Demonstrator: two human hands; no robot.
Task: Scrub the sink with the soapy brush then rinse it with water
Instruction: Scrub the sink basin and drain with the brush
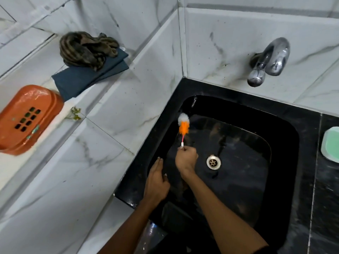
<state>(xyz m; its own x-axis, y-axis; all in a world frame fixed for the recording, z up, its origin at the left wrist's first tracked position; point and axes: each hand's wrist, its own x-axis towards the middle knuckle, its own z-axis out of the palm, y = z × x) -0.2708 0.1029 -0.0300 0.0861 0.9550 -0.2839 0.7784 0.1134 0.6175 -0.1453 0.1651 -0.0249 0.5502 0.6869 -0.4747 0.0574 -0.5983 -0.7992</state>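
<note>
Brush [183, 125] beyond right hand [186, 158] grip – in sink [286, 129]

I see white marble walls [128, 107], a ledge [45, 74] with an orange dish [27, 118], and folded blue cloth [88, 77].

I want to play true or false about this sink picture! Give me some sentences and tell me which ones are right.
1. The right hand holds the brush by its handle. True.
2. Water is pouring from the tap. False: no water is coming out of it.
3. The sink is white. False: it is black.
4. The left hand rests on the sink's left edge with straight fingers. True.
5. The orange basket sits inside the sink. False: it sits on the ledge at the left.
</note>
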